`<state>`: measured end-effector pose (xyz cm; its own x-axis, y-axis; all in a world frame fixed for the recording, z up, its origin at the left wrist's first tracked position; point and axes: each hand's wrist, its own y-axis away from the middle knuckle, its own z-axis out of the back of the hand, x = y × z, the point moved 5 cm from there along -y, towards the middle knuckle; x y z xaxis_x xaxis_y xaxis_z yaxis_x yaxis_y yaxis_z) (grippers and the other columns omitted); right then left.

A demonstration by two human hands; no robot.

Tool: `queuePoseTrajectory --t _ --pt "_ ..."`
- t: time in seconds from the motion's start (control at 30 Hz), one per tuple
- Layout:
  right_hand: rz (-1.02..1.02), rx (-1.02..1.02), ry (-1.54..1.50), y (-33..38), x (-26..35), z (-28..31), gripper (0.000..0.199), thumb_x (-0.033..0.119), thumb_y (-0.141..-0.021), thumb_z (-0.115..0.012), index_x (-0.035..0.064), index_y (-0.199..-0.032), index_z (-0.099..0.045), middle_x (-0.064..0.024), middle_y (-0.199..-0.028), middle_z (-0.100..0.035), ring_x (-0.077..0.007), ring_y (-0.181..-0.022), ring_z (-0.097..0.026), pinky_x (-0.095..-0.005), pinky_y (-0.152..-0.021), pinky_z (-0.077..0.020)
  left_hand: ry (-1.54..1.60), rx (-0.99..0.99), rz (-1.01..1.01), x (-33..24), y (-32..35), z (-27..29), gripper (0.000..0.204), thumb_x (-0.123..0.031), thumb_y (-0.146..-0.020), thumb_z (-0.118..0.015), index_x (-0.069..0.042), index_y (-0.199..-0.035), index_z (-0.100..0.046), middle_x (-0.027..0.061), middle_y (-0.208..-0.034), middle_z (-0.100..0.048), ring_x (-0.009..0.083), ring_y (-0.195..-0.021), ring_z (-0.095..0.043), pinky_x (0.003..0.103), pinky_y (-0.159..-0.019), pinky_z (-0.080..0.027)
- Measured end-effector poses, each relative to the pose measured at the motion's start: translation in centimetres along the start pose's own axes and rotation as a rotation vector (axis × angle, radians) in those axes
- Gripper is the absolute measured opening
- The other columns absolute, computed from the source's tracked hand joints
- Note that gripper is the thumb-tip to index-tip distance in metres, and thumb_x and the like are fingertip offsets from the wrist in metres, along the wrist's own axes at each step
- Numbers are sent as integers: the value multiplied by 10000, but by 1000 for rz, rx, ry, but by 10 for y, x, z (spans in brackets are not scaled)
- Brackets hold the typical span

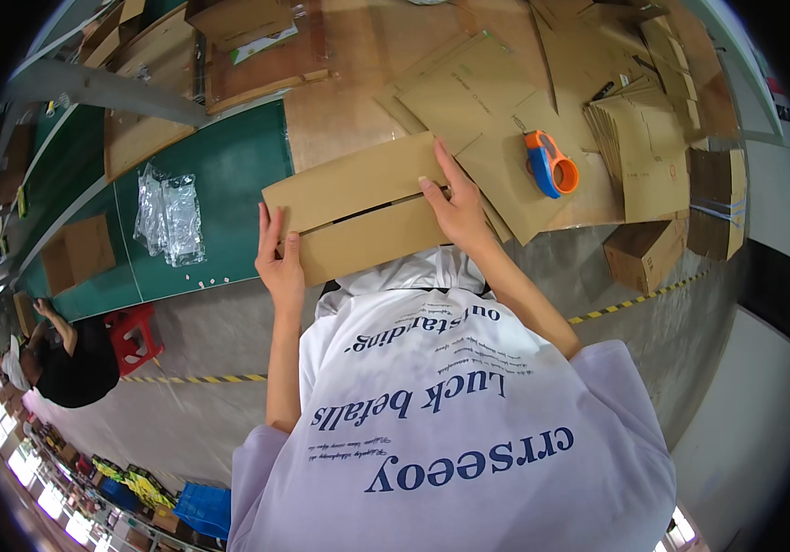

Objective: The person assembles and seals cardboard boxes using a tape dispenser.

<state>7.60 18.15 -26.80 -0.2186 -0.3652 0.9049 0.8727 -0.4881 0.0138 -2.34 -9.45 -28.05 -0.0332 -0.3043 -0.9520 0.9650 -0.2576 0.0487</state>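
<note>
Between my two hands is a long brown cardboard box (358,179), its two long flaps folded inward with a narrow dark gap between them. My left hand (280,262) grips the left end, thumb on the near flap and fingers along the side. At the right end my right hand (455,207) is closed round the box, its thumb on top by the gap and its fingers up along the end. The box is held at the near edge of the table, in front of my waist. What is inside cannot be seen.
Flat cardboard sheets (478,101) lie right of the box, with an orange and blue tape dispenser (549,166) on them. Folded cartons (639,152) stack farther right. Clear plastic bags (169,216) rest on the green mat (238,166). A person (73,363) sits at far left near a red stool (134,333).
</note>
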Motion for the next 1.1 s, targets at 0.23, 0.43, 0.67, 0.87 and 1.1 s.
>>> queuePoseTrajectory --t 0.23,0.43,0.67,0.87,1.1 --pt "68 -9 -191 1 -17 -2 612 112 -894 -644 56 -1443 -379 -163 -1448 -446 -234 -1334 -442 -305 -1074 -342 49 -3 -51 -2 -6 -4 430 -78 -968 -511 -38 -1394 -470 137 -1560 -259 229 -1381 -354 307 -1082 -324" --pt "19 15 -100 3 -15 2 620 133 -895 -617 22 -1447 -358 -195 -1506 -339 -289 -1413 -304 -352 -1156 -233 -20 99 -37 10 -8 -4 368 -90 -937 -562 -20 -1299 -570 160 -1564 -239 250 -1394 -338 317 -1092 -307" --pt "-101 115 72 7 -50 -16 699 285 -929 -508 2 -1490 -203 -243 -1511 -278 -376 -1389 -300 -411 -1137 -276 -108 172 -5 33 -12 -6 437 -126 -978 -500 20 -1387 -455 151 -1481 -402 247 -1427 -254 345 -1152 -177" --pt "-75 145 -6 1 -39 -11 754 325 -958 -458 -65 -1481 -81 -277 -1527 -196 -376 -1409 -254 -387 -1146 -255 -192 219 -9 12 -15 -10 678 -232 -1023 -404 -20 -1521 4 222 -1576 -71 321 -1440 -184 379 -1157 -188" --pt "-126 92 131 -2 -39 10 493 296 -938 -489 17 -1339 -429 -226 -1389 -421 -371 -1260 -441 -426 -1041 -378 -123 232 -31 -16 -12 -20 675 -156 -978 -507 6 -1496 -106 253 -1513 -210 344 -1376 -286 397 -1123 -258"
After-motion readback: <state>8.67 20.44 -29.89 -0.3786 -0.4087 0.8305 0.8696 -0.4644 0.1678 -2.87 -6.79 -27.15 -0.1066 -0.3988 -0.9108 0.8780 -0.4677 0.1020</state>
